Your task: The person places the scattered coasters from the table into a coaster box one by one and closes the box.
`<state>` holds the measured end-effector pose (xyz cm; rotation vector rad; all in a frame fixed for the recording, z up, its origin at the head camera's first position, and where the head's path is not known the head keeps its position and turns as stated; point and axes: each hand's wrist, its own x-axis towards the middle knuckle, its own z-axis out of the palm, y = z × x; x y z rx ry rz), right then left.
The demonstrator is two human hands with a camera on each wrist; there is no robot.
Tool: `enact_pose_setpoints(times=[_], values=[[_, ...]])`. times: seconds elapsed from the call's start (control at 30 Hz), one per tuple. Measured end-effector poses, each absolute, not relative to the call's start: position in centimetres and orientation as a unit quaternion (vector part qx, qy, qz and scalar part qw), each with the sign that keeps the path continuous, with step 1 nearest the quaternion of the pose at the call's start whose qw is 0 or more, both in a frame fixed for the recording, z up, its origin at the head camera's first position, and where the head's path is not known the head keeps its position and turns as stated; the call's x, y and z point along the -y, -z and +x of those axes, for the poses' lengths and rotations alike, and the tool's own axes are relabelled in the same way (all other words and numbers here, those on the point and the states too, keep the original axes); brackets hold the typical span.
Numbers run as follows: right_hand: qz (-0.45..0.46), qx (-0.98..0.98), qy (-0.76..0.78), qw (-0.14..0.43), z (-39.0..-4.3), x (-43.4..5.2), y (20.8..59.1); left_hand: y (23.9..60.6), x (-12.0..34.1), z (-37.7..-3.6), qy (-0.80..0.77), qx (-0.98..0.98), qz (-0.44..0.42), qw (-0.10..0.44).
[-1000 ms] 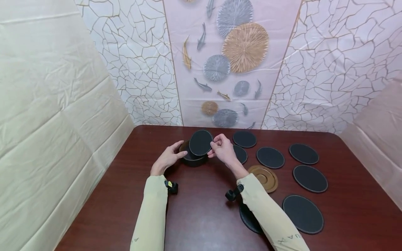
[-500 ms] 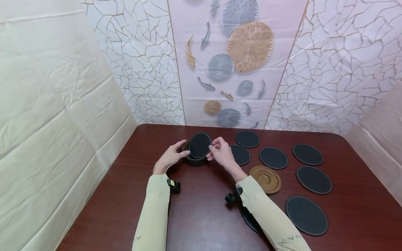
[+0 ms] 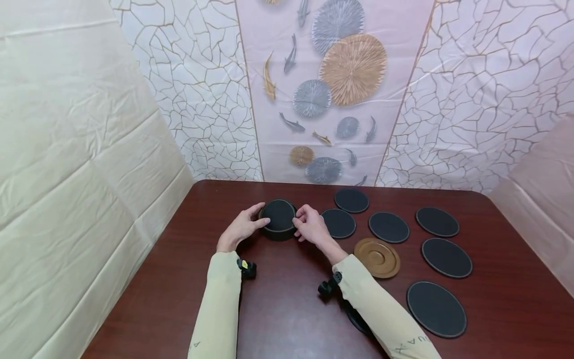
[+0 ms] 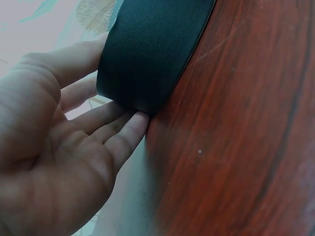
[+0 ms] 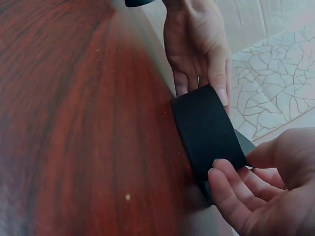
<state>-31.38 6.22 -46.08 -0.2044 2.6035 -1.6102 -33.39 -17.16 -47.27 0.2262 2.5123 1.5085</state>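
A round black coaster (image 3: 279, 213) with a light stitched edge lies over the mouth of a round black coaster holder (image 3: 279, 235) near the table's back edge. My left hand (image 3: 241, 228) grips the holder from its left, thumb near the rim and fingers round the far side. At the right rim, my right hand (image 3: 312, 227) pinches the coaster's edge between thumb and fingers. In the right wrist view, the fingertips (image 5: 221, 169) also touch the holder's leather-like side wall (image 5: 204, 128). The holder's inside is hidden under the coaster.
Several black coasters lie spread on the right of the dark red table (image 3: 278, 299), one of them (image 3: 338, 223) close to my right hand. A round brown lid-like disc (image 3: 377, 258) lies beside my right forearm. Another black round piece (image 3: 356, 316) is partly under that sleeve.
The coaster, tilted up over the holder before, has come down nearly flat onto its mouth. My right hand lowered slightly with it; my left hand stayed on the holder.
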Motion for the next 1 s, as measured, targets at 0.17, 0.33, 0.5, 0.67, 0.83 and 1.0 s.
enact_pose_setpoints(times=[0.17, 0.33, 0.5, 0.67, 0.83, 1.0], values=[[-0.071, -0.858, 0.507, 0.049, -31.6, -6.6, 45.8, 47.1, 17.1, -33.4, -0.512, -0.85, 0.077, 0.1], [-0.079, -0.872, 0.477, 0.075, -31.7, -7.3, 45.1, 47.1, 17.1, -33.3, -0.518, -0.846, 0.079, 0.1], [-0.078, -0.878, 0.463, 0.091, -31.6, -8.1, 44.5, 47.3, 17.2, -33.0, -0.514, -0.847, 0.086, 0.102], [-0.086, -0.876, 0.46, 0.119, -31.5, -8.9, 44.0, 47.3, 17.5, -32.7, -0.516, -0.847, 0.073, 0.103], [-0.084, -0.88, 0.452, 0.119, -31.6, -10.2, 43.7, 47.3, 17.3, -32.7, -0.522, -0.842, 0.081, 0.109], [-0.091, -0.884, 0.447, 0.105, -31.8, -11.6, 43.5, 47.0, 17.1, -32.8, -0.52, -0.844, 0.082, 0.105]])
